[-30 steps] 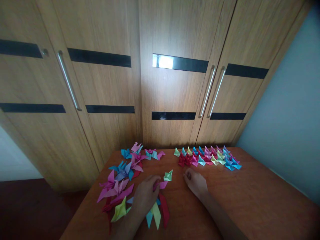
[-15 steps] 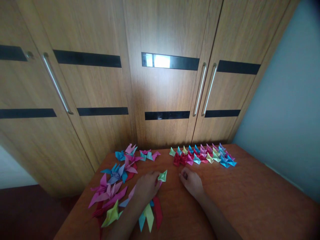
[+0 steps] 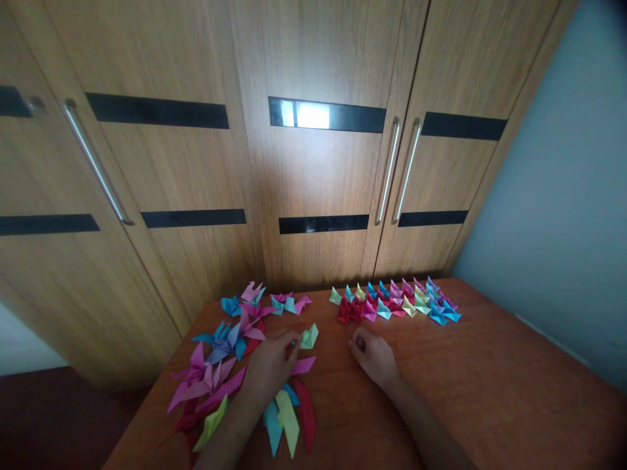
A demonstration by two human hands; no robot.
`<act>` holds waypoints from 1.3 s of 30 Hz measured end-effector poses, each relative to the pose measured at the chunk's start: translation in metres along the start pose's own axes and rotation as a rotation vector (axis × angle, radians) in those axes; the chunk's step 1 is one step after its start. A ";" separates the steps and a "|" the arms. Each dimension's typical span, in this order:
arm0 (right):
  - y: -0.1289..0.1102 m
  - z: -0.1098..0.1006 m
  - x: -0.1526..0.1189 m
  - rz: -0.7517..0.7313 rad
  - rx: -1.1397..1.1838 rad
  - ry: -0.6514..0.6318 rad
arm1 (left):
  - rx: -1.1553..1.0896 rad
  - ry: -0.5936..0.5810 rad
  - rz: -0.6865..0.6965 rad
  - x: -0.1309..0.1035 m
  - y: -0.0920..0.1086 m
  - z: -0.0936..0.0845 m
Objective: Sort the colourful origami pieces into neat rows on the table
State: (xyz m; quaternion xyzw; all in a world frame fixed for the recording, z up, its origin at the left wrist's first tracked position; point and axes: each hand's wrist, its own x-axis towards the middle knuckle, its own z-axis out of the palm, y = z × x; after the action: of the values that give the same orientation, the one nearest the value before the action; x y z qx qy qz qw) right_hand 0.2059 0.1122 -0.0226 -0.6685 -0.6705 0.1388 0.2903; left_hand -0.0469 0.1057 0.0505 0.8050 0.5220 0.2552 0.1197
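Pale green folded paper (image 3: pixel 309 337) | pointed | left hand (image 3: pixel 272 358) at its edge, grip unclear | right hand (image 3: pixel 374 354) loosely fisted

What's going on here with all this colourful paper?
A person's left hand is at a pale green paper piece, though whether it grips it is unclear. Their right hand is loosely curled over the table, nothing visible in it. Scattered folded pieces lie on the left; close paper rows stand at the back right.
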 end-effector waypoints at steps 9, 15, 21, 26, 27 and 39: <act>-0.016 -0.004 -0.017 -0.163 0.389 -0.094 | -0.146 -0.009 0.059 -0.028 0.006 0.000; -0.045 0.002 -0.034 -0.227 0.690 -0.272 | -0.150 -0.037 0.071 -0.033 0.016 0.009; -0.047 0.003 -0.034 -0.205 0.697 -0.240 | -0.268 0.053 0.071 -0.035 0.020 0.011; -0.046 -0.005 -0.034 -0.209 0.736 -0.185 | -0.400 0.061 -0.044 -0.034 0.020 0.015; -0.047 -0.006 -0.034 -0.220 0.735 -0.179 | -0.436 0.044 -0.062 -0.034 0.019 0.016; -0.054 -0.011 -0.035 -0.319 0.722 -0.107 | -0.437 0.078 0.025 -0.033 0.019 0.019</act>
State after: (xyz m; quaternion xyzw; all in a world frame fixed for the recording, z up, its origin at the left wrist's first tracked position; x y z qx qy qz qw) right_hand 0.1655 0.0720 0.0101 -0.4028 -0.6883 0.3533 0.4891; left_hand -0.0321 0.0692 0.0338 0.7559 0.4487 0.3944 0.2679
